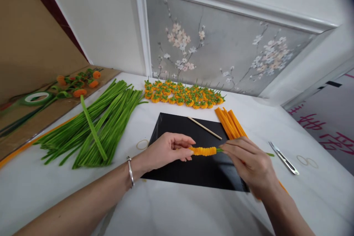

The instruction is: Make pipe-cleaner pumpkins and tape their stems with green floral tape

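Over the black board (188, 175), my left hand (166, 151) pinches the left end of an orange pipe cleaner coil (204, 151). My right hand (250, 162) is closed on a green pipe cleaner (219, 150) at the coil's right end; the green tip shows again past the right hand. The coil lies level between both hands. A thin wooden stick (204, 127) rests on the board behind them. Straight orange pipe cleaners (232, 123) lie just beyond my right hand, partly hidden by it.
Green pipe cleaners (102, 129) are spread at the left. Several small orange pumpkins (182, 94) line the wall. Thread snips (283, 158) and rubber bands (306, 160) lie at the right. Green tape (37, 98) and an orange-fruited stem (80, 84) rest on cardboard at far left.
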A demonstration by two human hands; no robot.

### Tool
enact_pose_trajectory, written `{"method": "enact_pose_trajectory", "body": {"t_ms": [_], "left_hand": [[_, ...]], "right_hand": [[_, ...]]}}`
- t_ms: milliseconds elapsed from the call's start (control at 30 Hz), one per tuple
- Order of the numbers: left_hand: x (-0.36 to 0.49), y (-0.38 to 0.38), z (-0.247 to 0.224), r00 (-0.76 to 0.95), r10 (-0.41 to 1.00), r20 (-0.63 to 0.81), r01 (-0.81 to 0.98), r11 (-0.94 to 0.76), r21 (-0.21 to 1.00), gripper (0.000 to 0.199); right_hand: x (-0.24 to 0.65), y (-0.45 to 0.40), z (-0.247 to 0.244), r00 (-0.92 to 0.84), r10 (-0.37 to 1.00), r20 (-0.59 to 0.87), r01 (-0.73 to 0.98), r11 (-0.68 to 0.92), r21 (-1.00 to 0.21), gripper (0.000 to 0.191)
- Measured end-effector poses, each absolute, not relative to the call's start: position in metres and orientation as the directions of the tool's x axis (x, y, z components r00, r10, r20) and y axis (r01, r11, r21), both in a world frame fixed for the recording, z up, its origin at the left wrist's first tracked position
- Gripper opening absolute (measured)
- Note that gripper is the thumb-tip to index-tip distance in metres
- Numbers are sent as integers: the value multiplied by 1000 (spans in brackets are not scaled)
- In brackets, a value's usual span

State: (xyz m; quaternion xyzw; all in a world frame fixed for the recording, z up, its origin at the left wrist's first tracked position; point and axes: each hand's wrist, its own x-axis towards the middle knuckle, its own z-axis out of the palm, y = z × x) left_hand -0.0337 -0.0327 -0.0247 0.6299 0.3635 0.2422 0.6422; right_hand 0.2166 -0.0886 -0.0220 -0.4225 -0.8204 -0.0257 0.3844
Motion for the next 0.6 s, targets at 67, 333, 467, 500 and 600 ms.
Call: {"method": "enact_pose_trajectory", "body": {"t_ms": [67, 333, 467, 500, 600], "left_hand": [[-33, -34, -24, 602, 790, -117, 164, 21, 986, 29], [-28, -41, -18, 543, 833, 103, 247, -276, 929, 18], [-27, -43, -22, 515, 841, 167, 281, -350, 894, 16], [-27, -43, -23, 513, 839, 181, 290, -368, 883, 15], [-27, -43, -25, 514, 826, 233, 309, -431, 848, 12]], "right_hand": [[216, -89, -22, -354, 663, 660, 727, 639, -251, 17], [214, -88, -36, -332, 749, 573, 815, 534, -226, 15], [208, -89, -36, -337, 773, 538, 773, 553, -311, 22], [207, -89, -35, -354, 767, 536, 766, 566, -304, 23], [206, -89, -34, -413, 746, 523, 764, 596, -247, 29]]}}
